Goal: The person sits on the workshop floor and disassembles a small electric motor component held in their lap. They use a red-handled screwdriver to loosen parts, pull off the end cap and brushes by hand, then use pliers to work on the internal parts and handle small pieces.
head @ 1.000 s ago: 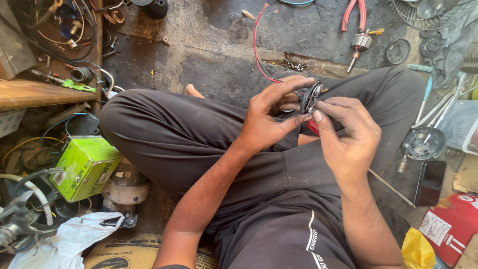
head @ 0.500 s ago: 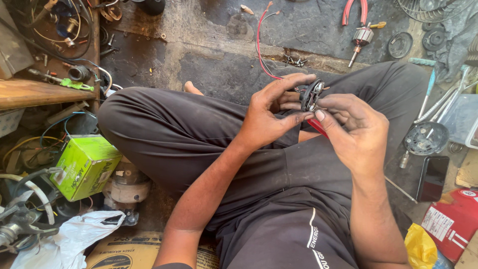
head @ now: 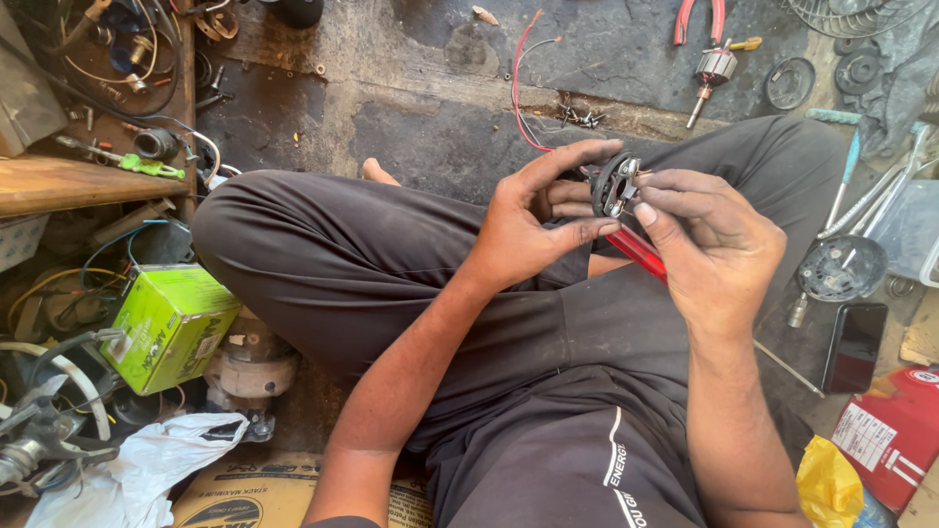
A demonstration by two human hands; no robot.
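A small round black motor part with silvery metal contacts (head: pixel 614 184) stands on edge over the lap, right of centre, its flat face turned left. A red-handled tool (head: pixel 636 249) lies just beneath it, slanting toward the near right.

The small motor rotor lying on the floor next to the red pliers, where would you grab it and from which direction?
Probably by the thick wound middle of the rotor, coming straight down from above. It lies flat on the concrete floor, its thin shaft slanting down-left, and the middle is the widest part. Close the fingers across its width; the red pliers lie close above it, so the sides look freer.
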